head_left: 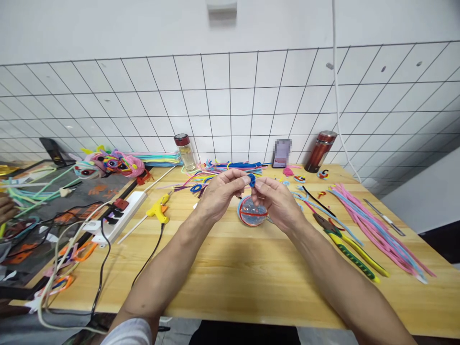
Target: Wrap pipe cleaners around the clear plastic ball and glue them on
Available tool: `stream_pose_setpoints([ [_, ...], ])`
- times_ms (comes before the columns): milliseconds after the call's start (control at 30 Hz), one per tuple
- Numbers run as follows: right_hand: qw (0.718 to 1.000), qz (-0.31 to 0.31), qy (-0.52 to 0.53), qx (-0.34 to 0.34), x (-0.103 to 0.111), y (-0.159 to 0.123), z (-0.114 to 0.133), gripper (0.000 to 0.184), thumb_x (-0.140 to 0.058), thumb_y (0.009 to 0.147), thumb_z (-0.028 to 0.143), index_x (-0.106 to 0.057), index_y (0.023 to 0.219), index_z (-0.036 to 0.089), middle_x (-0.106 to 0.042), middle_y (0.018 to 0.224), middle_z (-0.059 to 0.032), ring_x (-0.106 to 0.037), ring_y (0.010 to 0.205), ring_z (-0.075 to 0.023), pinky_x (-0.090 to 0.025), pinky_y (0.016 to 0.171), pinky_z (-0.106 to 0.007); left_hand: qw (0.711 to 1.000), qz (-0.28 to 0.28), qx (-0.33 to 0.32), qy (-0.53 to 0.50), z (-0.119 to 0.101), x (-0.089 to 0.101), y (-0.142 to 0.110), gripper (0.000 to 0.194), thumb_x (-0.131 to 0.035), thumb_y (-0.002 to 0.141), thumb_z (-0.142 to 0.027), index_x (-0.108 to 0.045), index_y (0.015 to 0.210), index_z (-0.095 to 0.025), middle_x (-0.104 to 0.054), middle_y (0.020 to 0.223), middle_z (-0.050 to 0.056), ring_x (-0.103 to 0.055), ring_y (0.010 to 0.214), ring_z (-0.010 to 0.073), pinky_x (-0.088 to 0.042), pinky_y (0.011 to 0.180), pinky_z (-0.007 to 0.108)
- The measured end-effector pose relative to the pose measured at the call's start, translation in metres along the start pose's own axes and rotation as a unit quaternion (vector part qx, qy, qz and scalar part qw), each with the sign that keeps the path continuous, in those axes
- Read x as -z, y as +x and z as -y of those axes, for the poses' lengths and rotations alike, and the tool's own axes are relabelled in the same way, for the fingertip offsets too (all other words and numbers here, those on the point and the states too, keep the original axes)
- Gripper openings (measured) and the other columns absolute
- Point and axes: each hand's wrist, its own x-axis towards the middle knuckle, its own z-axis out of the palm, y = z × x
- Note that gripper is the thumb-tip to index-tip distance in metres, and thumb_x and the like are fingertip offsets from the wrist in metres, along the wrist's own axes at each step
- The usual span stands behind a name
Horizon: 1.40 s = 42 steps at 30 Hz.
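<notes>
Between both hands, over the middle of the table, is a small coiled piece of blue pipe cleaner (252, 180). My left hand (226, 190) pinches it from the left with thumb and forefinger. From the right, the fingertips of my right hand (275, 200) close on the same piece. Just below the hands sits a round clear container (251, 212) with a red band across it and a red and blue edge. The fingers partly hide the blue piece.
Left lie a yellow glue gun (158, 209), a white power strip (122, 218) with cords, and pipe-cleaner figures (111, 165). Right are pliers (347, 247) and pink pipe cleaners (373, 225). Behind stand a glass bottle (186, 153), a phone (281, 153) and a red flask (320, 152). Another person's hand (6, 207) shows far left.
</notes>
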Motion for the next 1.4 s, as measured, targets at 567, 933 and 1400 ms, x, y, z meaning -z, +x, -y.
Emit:
stream_pose_setpoints([
  [567, 0.951, -0.12, -0.164, 0.231, -0.005, -0.01, -0.008, 0.02, -0.077, 0.086, 0.038, -0.063, 0.086, 0.024, -0.066, 0.075, 0.0025, -0.061, 0.067, -0.0139, -0.052, 0.065, -0.029, 0.991, -0.021, -0.031, 0.128, 0.003, 0.003, -0.005, 0.027, -0.086, 0.071, -0.039, -0.072, 0.077, -0.017, -0.063, 0.066, -0.002, -0.051, 0.06, 0.0103, -0.043, 0.061, 0.026],
  [933, 0.958, -0.102, -0.171, 0.208, -0.005, -0.009, -0.007, 0.028, -0.078, 0.086, 0.046, -0.061, 0.087, 0.024, -0.066, 0.075, 0.002, -0.062, 0.068, -0.0144, -0.053, 0.067, -0.03, 0.992, -0.021, -0.036, 0.119, 0.001, 0.003, -0.006, 0.027, -0.084, 0.074, -0.04, -0.071, 0.076, -0.016, -0.063, 0.065, -0.002, -0.05, 0.057, 0.0084, -0.042, 0.057, 0.024],
  [1400, 0.96, -0.043, -0.229, 0.156, 0.004, -0.007, 0.014, 0.026, -0.077, 0.083, 0.045, -0.068, 0.087, 0.021, -0.067, 0.072, 0.0017, -0.06, 0.064, -0.0137, -0.052, 0.065, -0.03, 0.979, -0.014, -0.07, 0.191, 0.003, 0.004, -0.005, 0.028, -0.085, 0.075, -0.04, -0.069, 0.08, -0.017, -0.063, 0.067, -0.002, -0.052, 0.059, 0.0097, -0.041, 0.056, 0.024],
])
